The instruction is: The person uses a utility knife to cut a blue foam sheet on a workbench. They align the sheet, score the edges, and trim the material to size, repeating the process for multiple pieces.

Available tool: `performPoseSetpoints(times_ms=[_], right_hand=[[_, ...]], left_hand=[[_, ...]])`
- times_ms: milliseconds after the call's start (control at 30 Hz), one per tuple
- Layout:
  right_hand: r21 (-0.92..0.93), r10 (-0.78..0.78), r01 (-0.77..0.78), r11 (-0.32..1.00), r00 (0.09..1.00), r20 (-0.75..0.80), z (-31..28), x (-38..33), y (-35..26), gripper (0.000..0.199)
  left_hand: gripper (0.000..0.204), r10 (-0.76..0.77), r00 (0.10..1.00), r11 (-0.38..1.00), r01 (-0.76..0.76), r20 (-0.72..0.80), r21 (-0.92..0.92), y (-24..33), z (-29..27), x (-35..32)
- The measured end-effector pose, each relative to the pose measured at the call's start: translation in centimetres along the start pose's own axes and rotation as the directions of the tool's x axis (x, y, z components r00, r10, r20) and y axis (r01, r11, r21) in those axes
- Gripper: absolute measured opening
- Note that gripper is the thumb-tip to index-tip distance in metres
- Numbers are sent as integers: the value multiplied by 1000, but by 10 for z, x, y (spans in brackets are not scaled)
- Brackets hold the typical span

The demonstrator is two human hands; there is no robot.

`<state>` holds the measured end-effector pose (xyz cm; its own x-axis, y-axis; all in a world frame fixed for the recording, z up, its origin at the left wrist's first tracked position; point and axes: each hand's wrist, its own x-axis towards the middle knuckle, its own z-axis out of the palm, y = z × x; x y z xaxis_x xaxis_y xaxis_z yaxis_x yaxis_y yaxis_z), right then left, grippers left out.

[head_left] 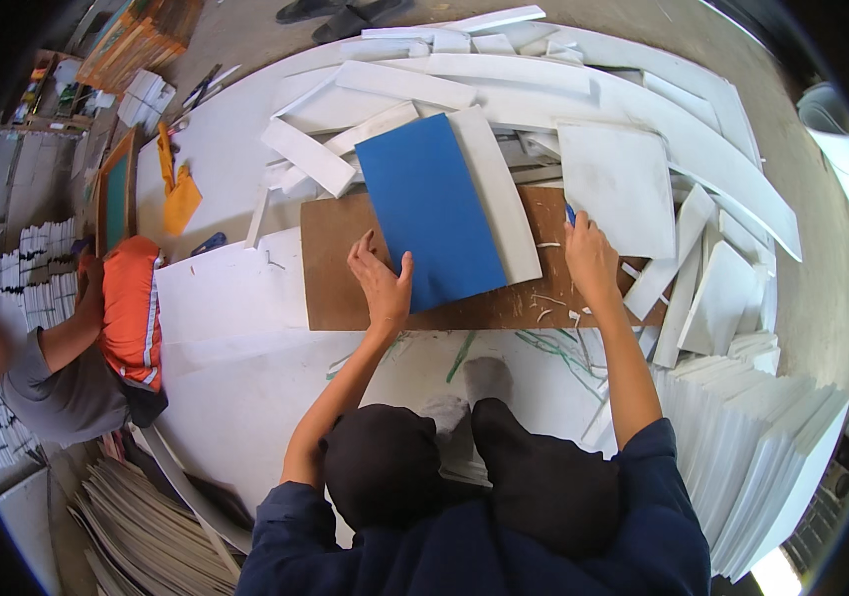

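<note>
Seated person working at a brown board [340, 288] lying on a white floor sheet [235, 397]. The left hand [381, 285] is pressing flat, fingers spread, on the lower left edge of a blue panel [429, 209], which is lying tilted on the board over a white strip [504, 199]. The right hand [590, 256] is gripping a small blue tool [570, 213] just right of the strip. White offcuts [623, 184] are lying heaped beyond.

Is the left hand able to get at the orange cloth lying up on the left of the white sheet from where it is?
Probably not without leaning. The left hand presses on the blue panel; the orange cloth lies well off to its left across bare white sheet. Nothing blocks the way, only the distance.
</note>
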<state>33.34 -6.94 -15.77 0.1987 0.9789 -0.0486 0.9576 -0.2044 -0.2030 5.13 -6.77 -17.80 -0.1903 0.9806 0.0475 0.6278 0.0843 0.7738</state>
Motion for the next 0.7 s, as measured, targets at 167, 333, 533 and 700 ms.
performPoseSetpoints(times_ms=[167, 333, 533, 700], right_hand=[[191, -70, 81, 978, 995, -65, 36, 26, -12, 19], [443, 54, -54, 895, 998, 12, 50, 36, -36, 20], [645, 221, -252, 722, 967, 129, -1, 34, -39, 33], [933, 6, -286, 219, 956, 292, -94, 9, -55, 51]], left_hand=[[67, -204, 973, 979, 206, 106, -3, -12, 10, 16], [77, -613, 769, 788, 612, 181, 70, 8, 19, 45], [72, -506, 848, 740, 521, 158, -425, 20, 8, 50], [57, -215, 905, 657, 411, 366, -631, 76, -38, 52]])
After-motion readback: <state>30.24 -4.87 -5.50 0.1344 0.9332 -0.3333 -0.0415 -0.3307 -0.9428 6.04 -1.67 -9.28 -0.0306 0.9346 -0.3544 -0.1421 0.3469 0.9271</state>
